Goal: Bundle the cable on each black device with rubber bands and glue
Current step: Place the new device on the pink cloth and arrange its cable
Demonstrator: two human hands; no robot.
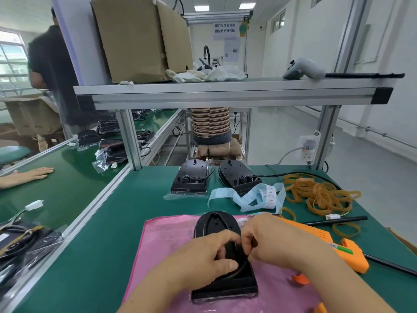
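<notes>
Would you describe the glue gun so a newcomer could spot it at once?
Start at the green table, then find the pink mat at its front. Just right of the mat lies the glue gun, the only large orange tool.

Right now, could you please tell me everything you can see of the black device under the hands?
The device is black, plastic-looking, rounded at its far end and square at its near end. It lies flat on the pink mat. The left hand holds its middle with curled fingers; the right hand pinches its black cable, which curves across it.
</notes>
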